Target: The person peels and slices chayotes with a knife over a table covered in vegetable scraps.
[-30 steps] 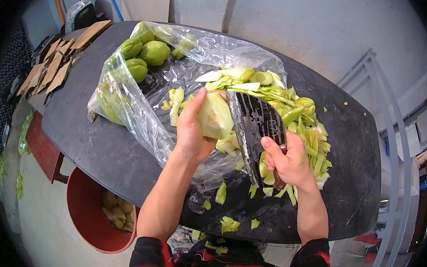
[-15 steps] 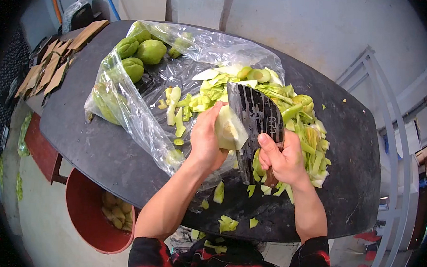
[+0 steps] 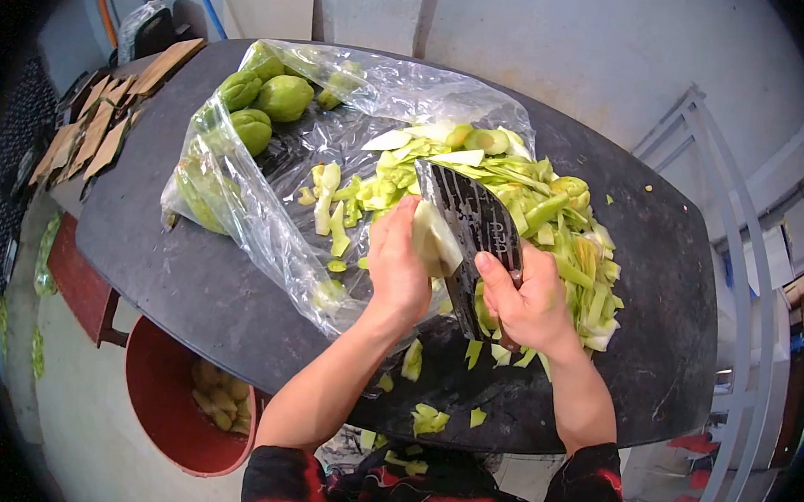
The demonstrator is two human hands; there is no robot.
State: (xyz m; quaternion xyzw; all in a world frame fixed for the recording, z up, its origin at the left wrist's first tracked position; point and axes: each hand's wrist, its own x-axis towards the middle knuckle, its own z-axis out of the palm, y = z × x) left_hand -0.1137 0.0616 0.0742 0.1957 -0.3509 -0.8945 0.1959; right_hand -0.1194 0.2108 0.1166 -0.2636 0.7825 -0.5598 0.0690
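Note:
My left hand [image 3: 399, 267] is closed round a pale, peeled piece of chayote [image 3: 434, 238], its cut face turned to the right. In my right hand [image 3: 530, 297] is a broad, dark cleaver [image 3: 471, 220], gripped by its wooden handle with the thumb at the base of the blade. The blade stands tilted right against or just beside the chayote; whether it bites in, I cannot tell. Behind and under the blade lies a heap of green peelings [image 3: 558, 251]. Whole green chayotes [image 3: 285, 98] rest at the back left in a clear plastic bag [image 3: 266, 220].
The dark table [image 3: 170, 274] has rounded edges, with loose scraps [image 3: 429, 419] near its front edge. Below on the left stands a red bucket [image 3: 155, 411] holding pale pieces. Cardboard strips [image 3: 97, 126] lie at far left; a grey metal railing [image 3: 741, 272] is on the right.
The cleaver has shifted slightly left and turned more edge-on. My left hand has rotated the chayote, so less of its cut face shows.

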